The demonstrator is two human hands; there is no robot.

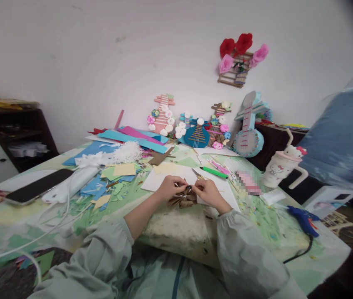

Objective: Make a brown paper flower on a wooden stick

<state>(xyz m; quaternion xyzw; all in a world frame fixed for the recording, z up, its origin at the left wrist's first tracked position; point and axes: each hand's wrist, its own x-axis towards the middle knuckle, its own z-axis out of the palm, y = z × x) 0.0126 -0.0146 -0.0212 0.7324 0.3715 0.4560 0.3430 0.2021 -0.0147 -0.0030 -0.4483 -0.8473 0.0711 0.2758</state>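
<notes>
Both hands meet over the near middle of the table, above a white sheet (176,176). My left hand (169,187) pinches the top of a folded brown paper piece (185,199). My right hand (208,192) is closed on the same brown piece from the right side. The brown piece fans out below my fingers like pleated petals. Both sleeves are pale grey and rest on the table's front edge (179,236).
Paper scraps (117,176) in blue, yellow and green lie left of the hands. A phone (37,187) and white cable sit far left. A green pen (213,172), a cat cup (280,168) and a blue glue gun (304,220) are on the right. Paper guitars (198,133) stand at the back.
</notes>
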